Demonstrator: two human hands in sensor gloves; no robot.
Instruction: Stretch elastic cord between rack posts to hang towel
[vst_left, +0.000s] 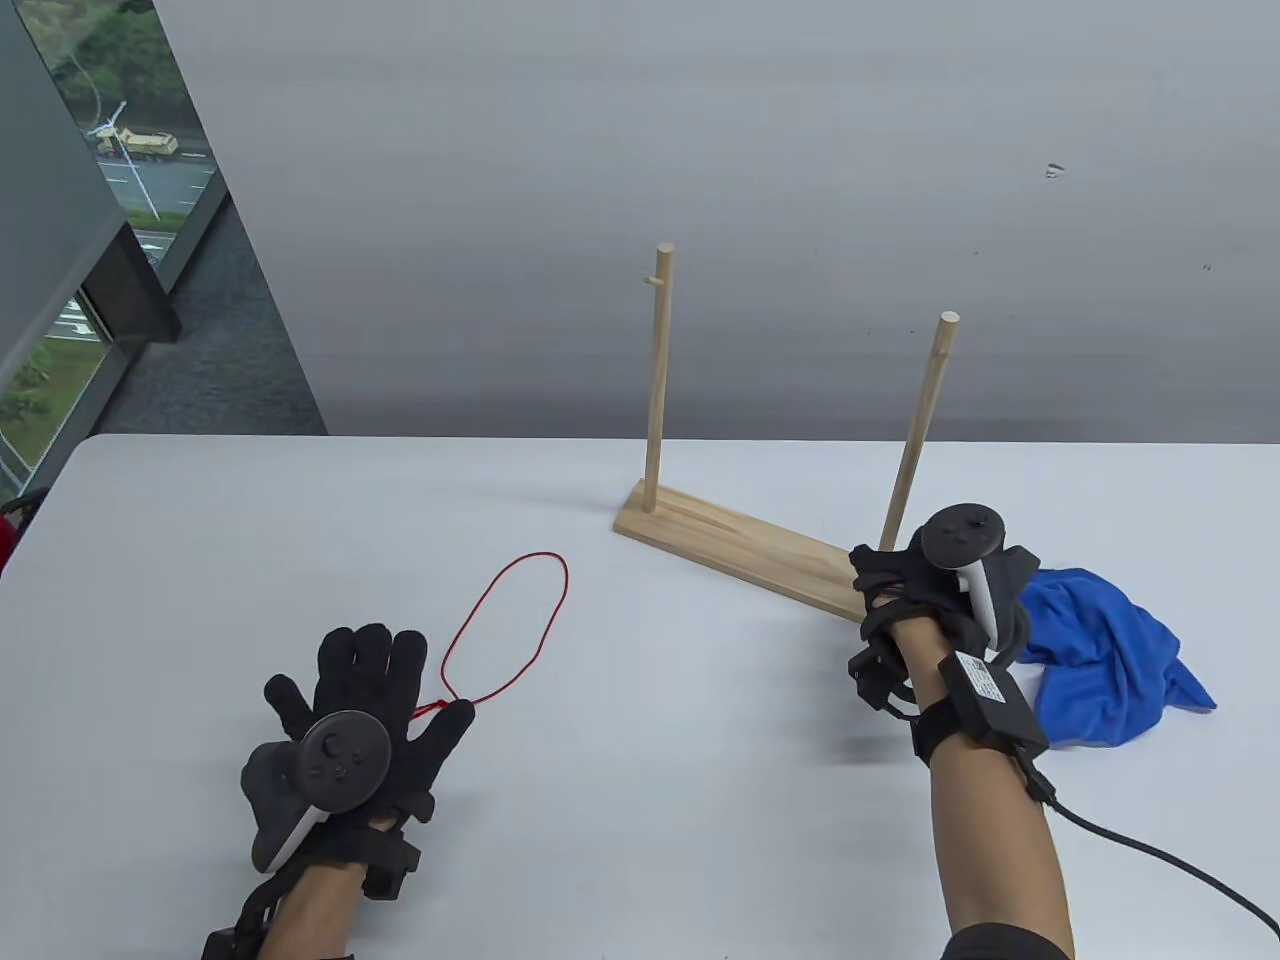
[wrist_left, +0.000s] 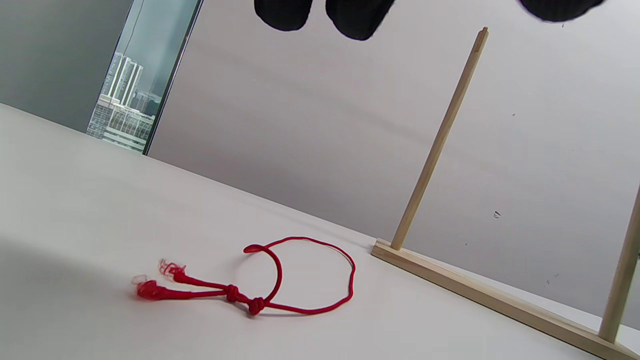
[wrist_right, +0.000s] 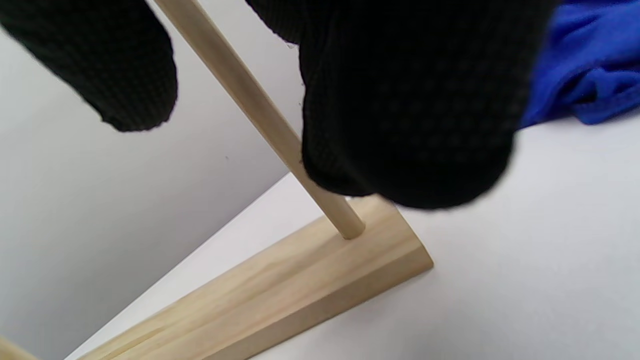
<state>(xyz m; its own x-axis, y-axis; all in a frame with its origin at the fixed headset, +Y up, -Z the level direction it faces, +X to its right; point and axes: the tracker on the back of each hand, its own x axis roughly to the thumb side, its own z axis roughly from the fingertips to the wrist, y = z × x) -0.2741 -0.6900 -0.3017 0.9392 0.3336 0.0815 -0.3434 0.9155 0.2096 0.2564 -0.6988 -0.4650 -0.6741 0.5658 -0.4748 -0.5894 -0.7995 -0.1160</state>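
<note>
Okay — left hand (vst_left: 345, 715) lower left, fingers spread flat beside red cord (vst_left: 510, 630); right hand (vst_left: 925, 590) at rack (vst_left: 740, 545) base — grip unclear.

A smooth white surface (vst_left: 300, 520) meets a plain grey wall (vst_left: 700, 150) with small dark marks. At left, a tall glass window (vst_left: 130, 170) shows a road, trees and a truck.

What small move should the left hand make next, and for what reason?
Probably the left hand should close its fingers on the knotted end of the thin red elastic cord. The cord lies slack on the white table, the hand is spread open beside it, and both wooden posts of the rack are bare.
</note>
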